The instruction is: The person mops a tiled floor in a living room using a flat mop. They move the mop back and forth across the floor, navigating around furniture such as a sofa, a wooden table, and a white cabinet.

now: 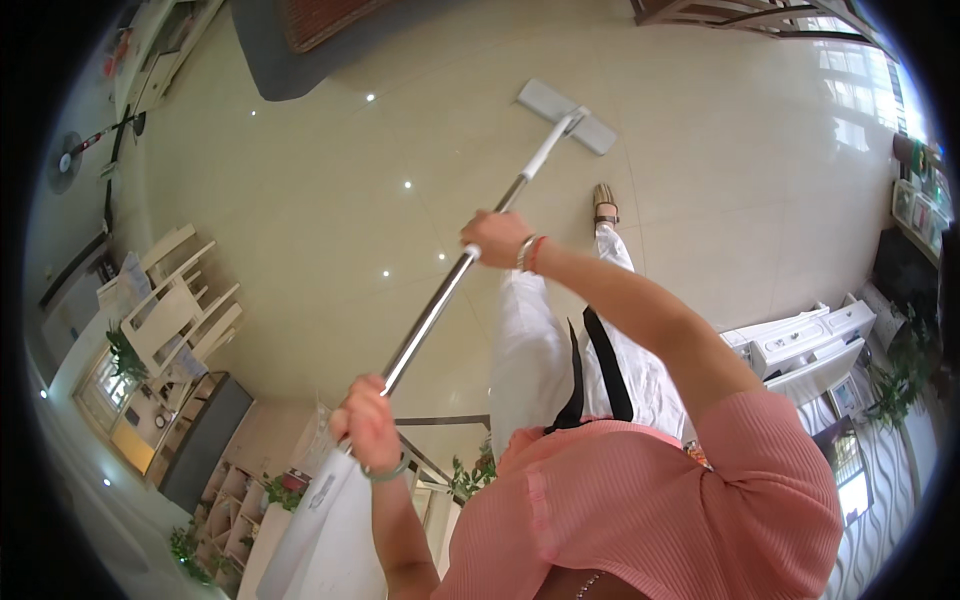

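Mop (430, 322) in play, laid on a diagonal through the centre of the frame, its pale flat head (594, 133) set down at the upper centre, apparently flush with the cream tiled floor (330, 200). Two firm grips are seen on the pole: it is wrapped by the right hand (497, 238) near the middle of the frame, and clasped nearer its upper end by the left hand (367, 424), lower left of centre. Nothing else is seen held by either.

And the progress? The floor work is judged to be under way, tool gripped and head down, but no finish can be called. No wet track or line of dirt can be made out, so wiped tile cannot be told from unwiped. Open tile is seen on both sides of the head, and a strapped shoe (605, 198) is planted near it, just below.

Farther out, a grey mat (265, 60) is spread at the upper left, wooden furniture (690, 14) is caught at the top right, and white drawers (800, 340) are lined up at the right. Whether the tile beside these has been covered is not shown.
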`<action>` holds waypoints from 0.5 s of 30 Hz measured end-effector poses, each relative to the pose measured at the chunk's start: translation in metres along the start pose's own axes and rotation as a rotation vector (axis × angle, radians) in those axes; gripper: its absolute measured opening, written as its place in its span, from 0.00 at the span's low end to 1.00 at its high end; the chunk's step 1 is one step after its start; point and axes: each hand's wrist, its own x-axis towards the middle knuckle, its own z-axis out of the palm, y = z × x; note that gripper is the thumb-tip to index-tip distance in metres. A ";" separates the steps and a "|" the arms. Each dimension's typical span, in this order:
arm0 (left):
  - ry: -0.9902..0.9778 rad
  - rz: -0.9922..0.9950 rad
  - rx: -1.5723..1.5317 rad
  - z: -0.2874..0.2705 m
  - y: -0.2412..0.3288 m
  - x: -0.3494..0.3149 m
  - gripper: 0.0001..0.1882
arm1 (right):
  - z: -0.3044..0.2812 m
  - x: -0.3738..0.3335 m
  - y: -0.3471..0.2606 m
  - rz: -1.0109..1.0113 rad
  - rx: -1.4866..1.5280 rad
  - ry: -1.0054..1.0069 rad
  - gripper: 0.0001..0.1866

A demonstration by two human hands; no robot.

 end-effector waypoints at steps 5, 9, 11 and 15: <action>-0.237 0.048 -0.095 0.109 -0.059 0.026 0.13 | -0.046 -0.067 0.122 0.117 0.007 0.300 0.06; -0.334 -0.001 -0.207 0.199 -0.098 0.044 0.18 | -0.080 -0.113 0.229 0.195 -0.118 0.392 0.04; -0.385 0.020 -0.196 0.219 -0.115 0.044 0.18 | -0.094 -0.128 0.241 0.353 -0.115 0.415 0.02; -0.373 -0.007 -0.118 0.197 -0.111 0.033 0.16 | -0.082 -0.124 0.231 0.354 -0.149 0.340 0.04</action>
